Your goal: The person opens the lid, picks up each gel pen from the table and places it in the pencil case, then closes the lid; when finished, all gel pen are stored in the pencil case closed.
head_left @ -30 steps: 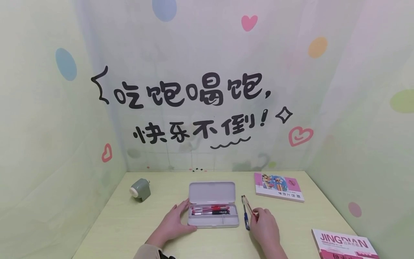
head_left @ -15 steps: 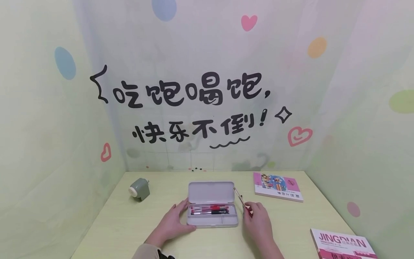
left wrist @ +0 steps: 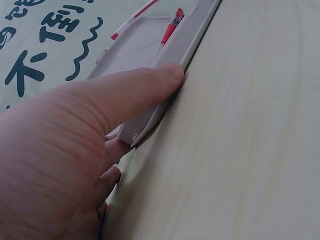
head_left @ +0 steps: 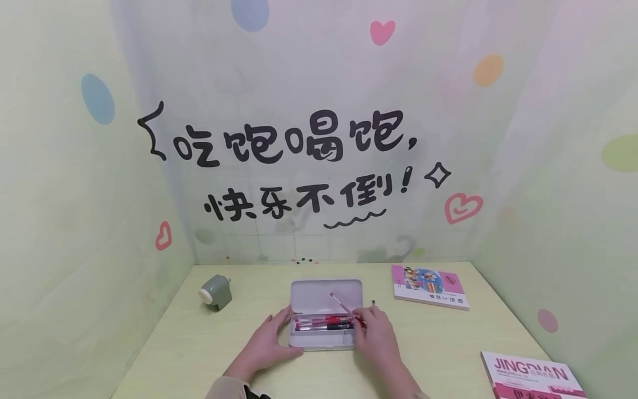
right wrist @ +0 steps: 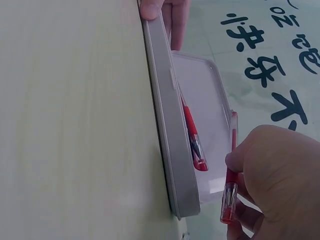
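A pale grey pencil case [head_left: 306, 296] stands open on the table, its lid tilted back. My left hand [head_left: 266, 344] grips its left end, thumb at the front wall and fingers round the back corner. Between thumb and fingers of my right hand [head_left: 379, 339] is a red pen [right wrist: 230, 192], slanting over the case's right end with its far tip before the lid. Inside the rear compartment lie several pens, among them one with a black grip [head_left: 336, 327] and one with a red grip [right wrist: 190, 125]. Just the tip of another pen [head_left: 373, 303] shows beyond my right hand.
A grey-green pencil sharpener [head_left: 217, 292] stands at the back left of the table [head_left: 189, 343]. A pink picture book [head_left: 431, 287] lies at the back right, and a second book [head_left: 530, 377] at the front right edge. Printed cloth walls rise round the table.
My right hand has lifted the red pen from beside the blue pen and carried it left, over the right end of the pencil case. The left hand has kept its place.
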The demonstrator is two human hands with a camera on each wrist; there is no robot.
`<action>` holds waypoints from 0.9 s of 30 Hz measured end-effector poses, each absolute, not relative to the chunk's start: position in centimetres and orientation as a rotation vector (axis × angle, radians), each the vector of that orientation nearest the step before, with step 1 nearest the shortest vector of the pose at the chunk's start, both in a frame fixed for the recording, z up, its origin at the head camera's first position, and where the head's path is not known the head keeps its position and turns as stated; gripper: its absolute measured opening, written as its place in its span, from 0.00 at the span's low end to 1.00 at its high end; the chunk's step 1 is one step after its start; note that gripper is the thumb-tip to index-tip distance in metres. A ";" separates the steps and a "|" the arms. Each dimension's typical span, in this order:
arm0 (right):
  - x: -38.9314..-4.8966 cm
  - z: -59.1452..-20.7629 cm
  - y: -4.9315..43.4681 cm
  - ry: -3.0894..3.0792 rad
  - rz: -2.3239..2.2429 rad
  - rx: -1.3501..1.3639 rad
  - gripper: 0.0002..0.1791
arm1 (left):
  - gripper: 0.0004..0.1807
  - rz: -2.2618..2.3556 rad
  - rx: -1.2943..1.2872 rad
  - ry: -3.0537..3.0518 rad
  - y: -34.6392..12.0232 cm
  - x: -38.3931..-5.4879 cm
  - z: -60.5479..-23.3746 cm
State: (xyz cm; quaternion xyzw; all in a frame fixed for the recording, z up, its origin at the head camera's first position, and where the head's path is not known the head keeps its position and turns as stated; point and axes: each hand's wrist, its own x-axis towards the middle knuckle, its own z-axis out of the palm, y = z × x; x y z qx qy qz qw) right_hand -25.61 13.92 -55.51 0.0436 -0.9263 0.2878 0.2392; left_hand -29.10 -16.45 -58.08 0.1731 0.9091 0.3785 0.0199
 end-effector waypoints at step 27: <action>-27.7 -55.0 8.4 -2.707 0.378 0.307 0.06 | 0.68 1.177 0.530 2.823 -16.5 -29.1 -58.1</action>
